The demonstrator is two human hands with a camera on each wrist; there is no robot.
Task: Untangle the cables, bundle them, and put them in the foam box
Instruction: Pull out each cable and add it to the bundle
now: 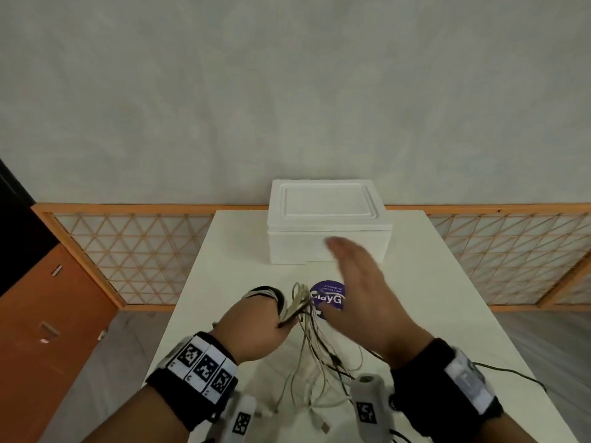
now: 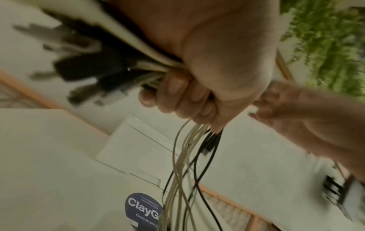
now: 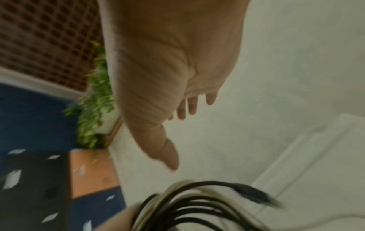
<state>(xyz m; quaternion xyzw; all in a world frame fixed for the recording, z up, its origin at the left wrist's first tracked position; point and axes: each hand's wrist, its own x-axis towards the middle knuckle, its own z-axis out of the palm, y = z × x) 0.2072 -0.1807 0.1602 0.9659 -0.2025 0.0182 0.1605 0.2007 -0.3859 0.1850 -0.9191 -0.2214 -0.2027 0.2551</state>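
My left hand (image 1: 275, 318) grips a bunch of white and black cables (image 1: 302, 306) with loops wound round its fingers; loose strands hang down to the white table (image 1: 224, 251). In the left wrist view that hand (image 2: 189, 100) is a fist round the cables (image 2: 187, 164), plugs sticking out past it. My right hand (image 1: 355, 282) hovers flat, fingers straight, holding nothing, between the cables and the foam box (image 1: 329, 225). The right wrist view shows the right hand (image 3: 177, 101) spread open above cable loops (image 3: 197, 203). The white foam box stands shut under its lid at the table's far end.
A round purple sticker (image 1: 329, 298) lies on the table under the hands. Cable ends and a USB plug (image 1: 323, 425) trail near the front edge. An orange lattice screen (image 1: 144, 251) runs behind the table; an orange cabinet (image 1: 48, 314) stands at the left.
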